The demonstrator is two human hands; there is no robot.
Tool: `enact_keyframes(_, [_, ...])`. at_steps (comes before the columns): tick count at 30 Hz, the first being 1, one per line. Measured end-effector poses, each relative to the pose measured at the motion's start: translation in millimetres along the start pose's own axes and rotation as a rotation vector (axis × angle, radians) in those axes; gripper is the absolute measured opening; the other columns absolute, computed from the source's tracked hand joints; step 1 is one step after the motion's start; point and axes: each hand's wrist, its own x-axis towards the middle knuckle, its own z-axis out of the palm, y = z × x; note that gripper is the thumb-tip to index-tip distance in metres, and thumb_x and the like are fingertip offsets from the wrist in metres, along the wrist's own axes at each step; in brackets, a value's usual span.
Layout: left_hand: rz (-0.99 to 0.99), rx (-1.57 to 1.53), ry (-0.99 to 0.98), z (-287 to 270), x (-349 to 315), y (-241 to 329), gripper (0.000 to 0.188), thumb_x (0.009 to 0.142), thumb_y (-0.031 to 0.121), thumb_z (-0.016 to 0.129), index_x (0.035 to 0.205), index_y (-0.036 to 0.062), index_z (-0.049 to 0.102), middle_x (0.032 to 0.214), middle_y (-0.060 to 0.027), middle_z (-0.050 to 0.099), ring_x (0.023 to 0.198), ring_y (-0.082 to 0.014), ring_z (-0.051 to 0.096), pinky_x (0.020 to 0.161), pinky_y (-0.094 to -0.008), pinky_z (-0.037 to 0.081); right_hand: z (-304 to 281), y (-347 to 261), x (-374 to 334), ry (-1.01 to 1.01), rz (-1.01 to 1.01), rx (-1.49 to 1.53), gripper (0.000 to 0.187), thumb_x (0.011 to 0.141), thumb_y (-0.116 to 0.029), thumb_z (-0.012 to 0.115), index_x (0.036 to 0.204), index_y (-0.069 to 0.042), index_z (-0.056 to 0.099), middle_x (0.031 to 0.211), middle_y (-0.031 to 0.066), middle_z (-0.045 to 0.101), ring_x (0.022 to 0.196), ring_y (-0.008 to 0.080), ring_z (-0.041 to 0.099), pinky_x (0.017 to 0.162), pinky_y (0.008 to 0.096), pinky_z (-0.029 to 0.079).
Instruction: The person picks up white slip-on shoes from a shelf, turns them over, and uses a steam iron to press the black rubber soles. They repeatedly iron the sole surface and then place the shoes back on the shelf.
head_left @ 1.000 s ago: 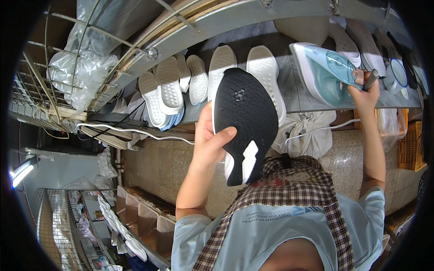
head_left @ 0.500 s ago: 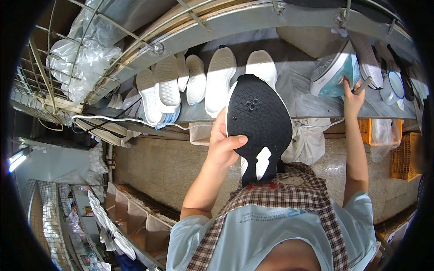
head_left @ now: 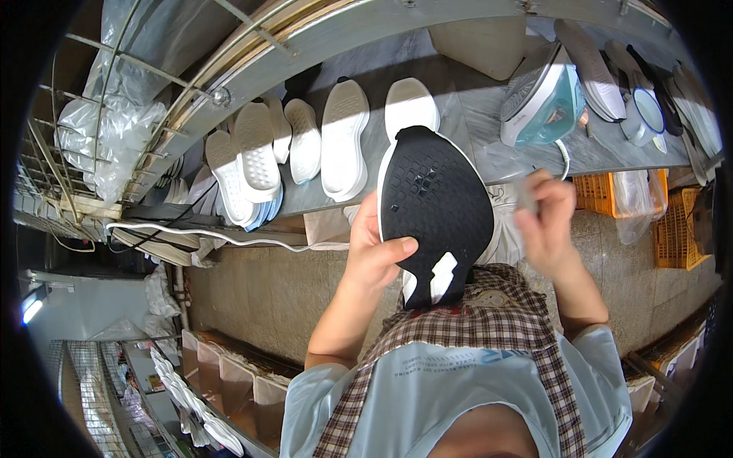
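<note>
My left hand (head_left: 374, 248) grips a shoe sole (head_left: 437, 206) by its edge, thumb pressed on the black patterned tread. A white rim shows around the sole, and its narrow lower end reaches down to my apron. To its right, my right hand (head_left: 551, 221) is raised with bent fingers, smeared by motion. A blurred greyish piece (head_left: 527, 195) shows at its fingertips; its kind cannot be made out. Beyond that hand, a white and teal iron (head_left: 544, 95) stands on the grey bench (head_left: 477, 122). Behind the held sole lies a white sole (head_left: 411, 107).
More white soles (head_left: 345, 137) line the bench to the left. A cup (head_left: 644, 114) with a blue rim stands right of the iron. A white cable (head_left: 221, 233) runs along the bench's front edge. Orange crates (head_left: 679, 229) sit below at right; wire mesh (head_left: 84, 107) rises at left.
My right hand has left the iron and come down and left, toward the held sole. My left hand keeps its grip on the sole. The view has shifted slightly.
</note>
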Motion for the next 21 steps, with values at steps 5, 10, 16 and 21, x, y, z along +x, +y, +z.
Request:
enact_keyframes(5, [-0.010,0.024,-0.024,2,-3,2,0.064,0.067,0.002,0.068,0.125,-0.0026,0.044,0.116,-0.0153,0.058,0.105,-0.0233,0.059,0.093,-0.0367,0.046,21,-50,40,-0.263,-0.134,-0.302,0.029,0.072,-0.009,0.075,0.093,-0.001,0.057,0.091,0.0123,0.051,0.070,0.0227,0.056,0.055,0.0300,0.047])
enact_keyframes(10, [-0.011,0.034,-0.031,4,-10,3,0.062,0.066,-0.002,0.067,0.124,-0.0026,0.044,0.116,-0.0151,0.058,0.105,-0.0222,0.059,0.093,-0.0357,0.046,34,-55,48,-0.254,-0.217,-0.428,0.023,0.072,-0.012,0.074,0.089,-0.002,0.061,0.088,0.0072,0.051,0.058,0.0154,0.057,0.045,0.0272,0.045])
enact_keyframes(16, [-0.031,0.017,-0.046,3,-13,0,0.064,0.062,-0.003,0.065,0.123,-0.0036,0.046,0.115,-0.0140,0.059,0.104,-0.0216,0.059,0.092,-0.0347,0.046,33,-63,40,-0.275,-0.181,-0.559,0.022,0.074,-0.013,0.072,0.090,-0.003,0.062,0.083,0.0044,0.050,0.054,0.0150,0.056,0.043,0.0275,0.045])
enact_keyframes(21, [-0.063,0.013,-0.047,0,-12,-3,0.066,0.058,-0.004,0.062,0.122,-0.0051,0.046,0.113,-0.0140,0.060,0.102,-0.0214,0.061,0.090,-0.0340,0.048,34,-59,37,-0.292,-0.102,-0.571,0.019,0.076,-0.014,0.070,0.090,-0.004,0.061,0.082,0.0054,0.050,0.056,0.0176,0.057,0.044,0.0286,0.046])
